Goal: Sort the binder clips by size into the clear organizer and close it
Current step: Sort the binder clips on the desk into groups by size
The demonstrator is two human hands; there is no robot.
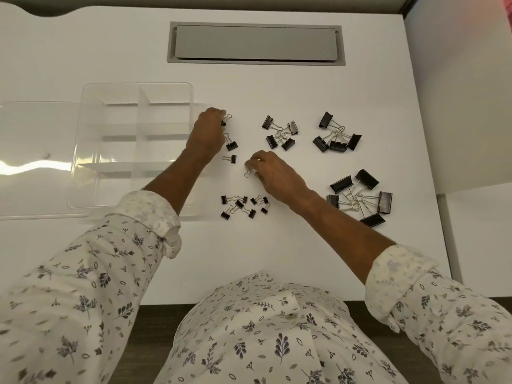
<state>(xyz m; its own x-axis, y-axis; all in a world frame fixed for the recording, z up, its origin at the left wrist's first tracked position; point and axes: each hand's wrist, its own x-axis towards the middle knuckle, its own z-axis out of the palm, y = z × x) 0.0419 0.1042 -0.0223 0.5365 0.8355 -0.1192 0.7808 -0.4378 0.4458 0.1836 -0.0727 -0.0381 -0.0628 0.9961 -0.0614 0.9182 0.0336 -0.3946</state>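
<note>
Black small clip (pixel 223 123), wire handle pointing away from the clear organizer (pixel 110 85), is being pinched by the left hand (pixel 207 131) just right of it, while the right hand (pixel 274 173), farther from it, is pinching a second clip (pixel 247 173).

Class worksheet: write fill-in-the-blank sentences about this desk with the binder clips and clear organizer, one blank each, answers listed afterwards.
1. The clear organizer lies on the person's ___ side.
2. Its visible compartments are all ___.
3. The largest clips lie on the person's ___ side.
4. Small clips are pinched by ___ hands: left hand, right hand.

Answers: left, empty, right, both.
</note>
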